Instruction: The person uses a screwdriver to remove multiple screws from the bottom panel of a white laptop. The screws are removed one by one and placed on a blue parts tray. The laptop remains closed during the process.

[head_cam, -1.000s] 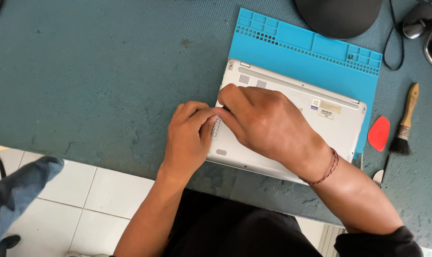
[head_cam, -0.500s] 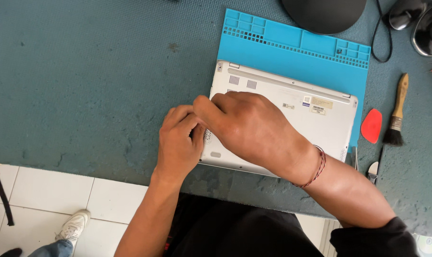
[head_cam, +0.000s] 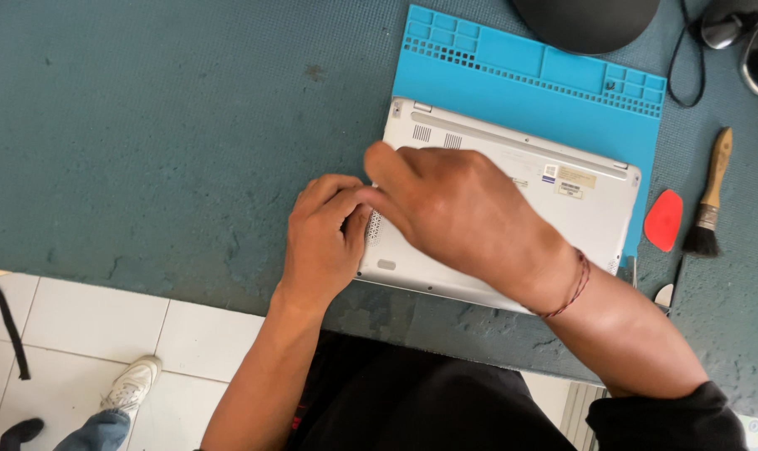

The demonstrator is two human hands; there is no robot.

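Both hands work the left edge of the laptop (head_cam: 513, 179), likely prying or unseating its bottom cover. Left hand (head_cam: 320, 242) fingers curled narrow against the edge; right hand (head_cam: 454, 209) laid flat over the shell, grip hidden. Next needs steady edge pressure. Laptop: silver, upside down, on the blue mat (head_cam: 529, 75) on the counter (head_cam: 145, 125).

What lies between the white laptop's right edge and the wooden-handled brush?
In the head view, a red teardrop-shaped pick lies on the table between the upturned laptop and the brush, just past the blue mat's edge.
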